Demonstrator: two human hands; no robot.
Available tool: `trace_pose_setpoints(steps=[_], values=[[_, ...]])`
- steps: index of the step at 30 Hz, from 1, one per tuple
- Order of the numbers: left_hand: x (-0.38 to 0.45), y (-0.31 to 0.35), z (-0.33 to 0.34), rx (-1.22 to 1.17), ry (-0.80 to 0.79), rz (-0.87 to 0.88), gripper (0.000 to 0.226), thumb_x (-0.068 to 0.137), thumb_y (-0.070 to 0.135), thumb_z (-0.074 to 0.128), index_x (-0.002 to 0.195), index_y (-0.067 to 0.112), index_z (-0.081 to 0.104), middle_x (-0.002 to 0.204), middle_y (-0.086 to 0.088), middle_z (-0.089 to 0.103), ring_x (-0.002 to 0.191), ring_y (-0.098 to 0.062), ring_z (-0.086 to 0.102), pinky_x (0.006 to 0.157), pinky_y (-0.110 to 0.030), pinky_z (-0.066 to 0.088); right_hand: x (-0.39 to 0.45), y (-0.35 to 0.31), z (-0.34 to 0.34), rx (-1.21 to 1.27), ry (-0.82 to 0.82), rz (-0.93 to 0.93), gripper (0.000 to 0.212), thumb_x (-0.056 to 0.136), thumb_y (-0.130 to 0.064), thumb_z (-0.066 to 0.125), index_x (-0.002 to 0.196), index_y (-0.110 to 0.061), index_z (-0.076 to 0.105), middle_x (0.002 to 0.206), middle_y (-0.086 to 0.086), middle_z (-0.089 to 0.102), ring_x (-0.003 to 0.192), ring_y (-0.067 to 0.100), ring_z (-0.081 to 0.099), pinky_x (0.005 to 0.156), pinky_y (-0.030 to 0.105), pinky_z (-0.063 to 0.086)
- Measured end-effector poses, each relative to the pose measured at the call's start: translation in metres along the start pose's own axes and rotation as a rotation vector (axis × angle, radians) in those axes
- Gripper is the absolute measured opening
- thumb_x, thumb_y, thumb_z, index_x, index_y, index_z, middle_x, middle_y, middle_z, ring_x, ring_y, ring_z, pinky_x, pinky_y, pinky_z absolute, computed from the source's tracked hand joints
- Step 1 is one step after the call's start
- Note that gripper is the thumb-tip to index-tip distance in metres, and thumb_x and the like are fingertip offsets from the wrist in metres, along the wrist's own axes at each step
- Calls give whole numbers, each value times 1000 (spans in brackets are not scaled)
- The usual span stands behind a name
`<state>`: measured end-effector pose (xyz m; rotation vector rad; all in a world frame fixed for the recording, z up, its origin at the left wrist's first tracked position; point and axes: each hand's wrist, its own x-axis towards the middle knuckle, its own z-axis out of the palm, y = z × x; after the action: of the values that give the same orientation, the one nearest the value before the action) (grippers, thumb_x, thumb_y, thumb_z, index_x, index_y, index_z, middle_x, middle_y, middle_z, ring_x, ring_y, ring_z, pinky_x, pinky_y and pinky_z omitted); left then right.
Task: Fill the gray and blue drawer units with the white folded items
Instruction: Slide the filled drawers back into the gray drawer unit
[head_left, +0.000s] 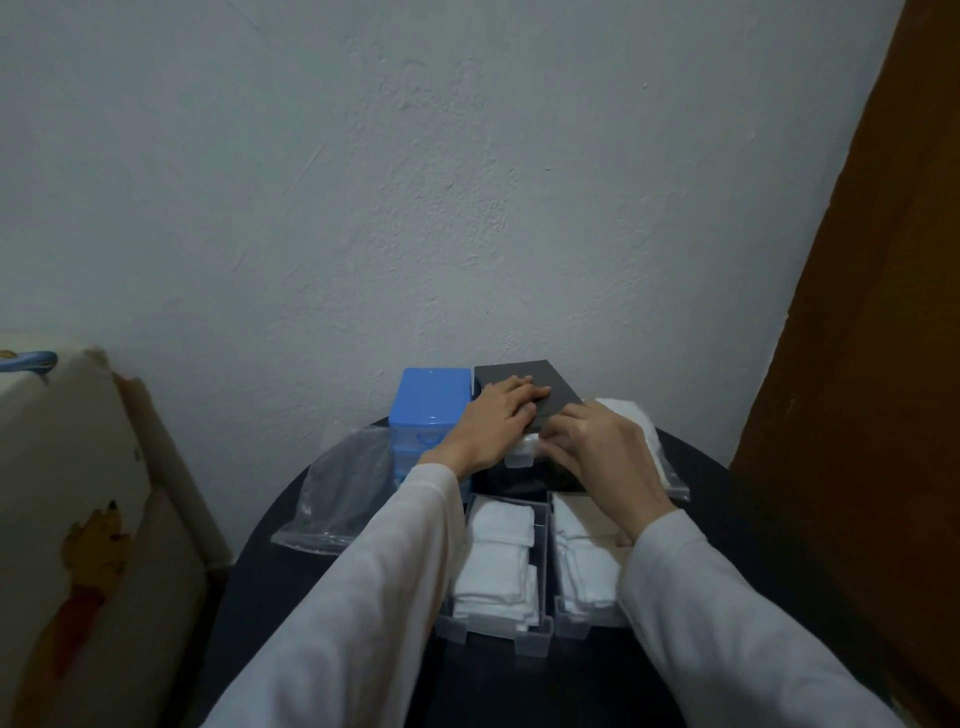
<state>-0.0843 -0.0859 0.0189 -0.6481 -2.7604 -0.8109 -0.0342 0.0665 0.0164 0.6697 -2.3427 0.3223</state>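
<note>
Now left hand (496, 418) flat on gray drawer unit (524, 387), right hand (597, 449) fingers seemingly curled at its front drawer (521, 451).

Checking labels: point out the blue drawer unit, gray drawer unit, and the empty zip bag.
blue drawer unit (429, 397): head view, on its top panel.
gray drawer unit (524, 373): head view, on its top, behind the left hand.
zip bag (345, 483): head view, on its clear middle, left of the units.

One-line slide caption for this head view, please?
Left hand steadies the gray drawer unit while the right hand works at its front; two filled drawers wait nearby.
</note>
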Motion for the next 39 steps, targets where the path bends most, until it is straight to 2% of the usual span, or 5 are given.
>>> trace_pose_setpoints(steps=[8,12,22,33,39], values=[[-1,1,0,-1,0,-1,38,101,21,34,138,19,43,151,-1,31,140,-17,23,109,-29,19,0,0,-2,12,26,43,20,62,-23,83,71,-15,67,73,1,60,70,21,56,59,33,46],[-2,2,0,4,0,-1,38,101,21,33,138,20,43,151,-2,32,140,-17,23,112,-32,18,6,11,-2,107,-32,98,25,65,-25,82,72,-13,61,77,1,57,71,17,52,60,26,37],[-2,1,-2,-11,-18,-8,39,102,21,32,140,20,42,151,0,31,141,-16,22,109,-28,18,5,32,-9,165,-220,-89,9,77,-3,69,82,-11,69,82,4,65,73,20,61,65,32,50],[-3,3,-3,-18,-20,-12,39,102,20,31,140,19,40,152,-1,28,142,-16,19,113,-30,12,2,27,-8,102,-109,46,19,71,-13,78,79,-13,60,81,3,60,73,18,54,64,32,47],[-4,3,-1,-23,-22,-10,39,102,21,30,140,20,40,152,-1,29,142,-16,19,115,-32,10,1,26,-9,65,-145,74,9,79,-13,71,84,-10,63,86,4,61,76,19,57,65,26,41]])
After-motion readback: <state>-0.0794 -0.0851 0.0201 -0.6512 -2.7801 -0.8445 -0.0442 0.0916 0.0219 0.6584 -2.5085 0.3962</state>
